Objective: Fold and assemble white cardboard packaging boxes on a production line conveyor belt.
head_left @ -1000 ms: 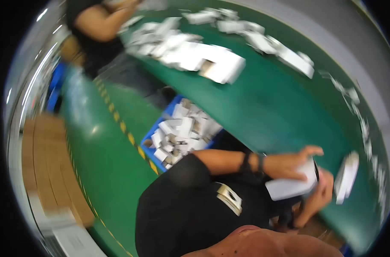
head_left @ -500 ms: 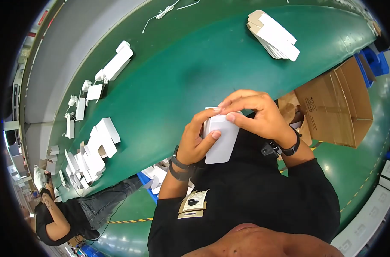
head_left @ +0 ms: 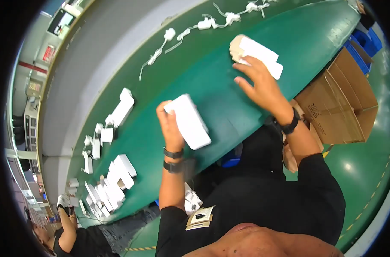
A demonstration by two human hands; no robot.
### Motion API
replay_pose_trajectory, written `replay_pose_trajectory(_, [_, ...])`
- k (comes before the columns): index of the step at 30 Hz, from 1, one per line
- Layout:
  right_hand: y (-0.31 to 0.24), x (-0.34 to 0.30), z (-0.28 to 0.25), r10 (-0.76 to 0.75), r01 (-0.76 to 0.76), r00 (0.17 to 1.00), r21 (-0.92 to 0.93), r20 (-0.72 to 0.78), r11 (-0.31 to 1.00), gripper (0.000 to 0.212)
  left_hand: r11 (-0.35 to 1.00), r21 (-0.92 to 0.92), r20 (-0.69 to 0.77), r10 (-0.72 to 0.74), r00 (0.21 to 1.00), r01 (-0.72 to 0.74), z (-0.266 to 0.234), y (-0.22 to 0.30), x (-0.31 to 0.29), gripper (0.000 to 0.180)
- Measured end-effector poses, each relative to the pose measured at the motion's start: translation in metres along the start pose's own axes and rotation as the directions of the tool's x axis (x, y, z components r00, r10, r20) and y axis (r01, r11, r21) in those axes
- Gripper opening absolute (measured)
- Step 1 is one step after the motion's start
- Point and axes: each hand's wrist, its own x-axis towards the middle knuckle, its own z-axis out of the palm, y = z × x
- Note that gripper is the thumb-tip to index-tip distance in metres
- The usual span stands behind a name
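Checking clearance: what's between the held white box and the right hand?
Head view: only green tabletop shows between the white box in the left hand and the right hand.

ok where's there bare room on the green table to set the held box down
Bare green tabletop lies between the white box in the left hand and the right hand, and right of the flattened carton stack. It is crowded at left, with heaped white boxes, and along the far side, with corded white adapters.

Bright, even light; glare on the green floor (head_left: pixel 353 171); edges curved, corners black.
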Motion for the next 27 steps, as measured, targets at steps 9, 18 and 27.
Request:
replay_pose_trajectory(9, [0.078, 0.015, -0.025, 0.188, -0.171, 0.982, -0.533, -0.022, 0.829, 0.030, 0.957, -0.236, -0.446, -0.263, 0.856, 0.171, -0.097, -0.046, 0.179, 0.038])
replay_pose_trajectory(18, [0.026, 0.014, -0.072, -0.251, -0.001, 0.872, -0.514, -0.420, 0.858, 0.010, 0.972, -0.226, -0.216, -0.112, 0.970, 0.062, -0.002, 0.001, 0.094, 0.072])
replay_pose_trajectory(27, [-0.100, -0.048, 0.004, -0.217, 0.232, 0.972, 0.237, -0.089, 0.943, 0.019, 0.920, -0.375, 0.162, -0.059, 0.985, 0.117, 0.103, 0.028, -0.041, 0.101])
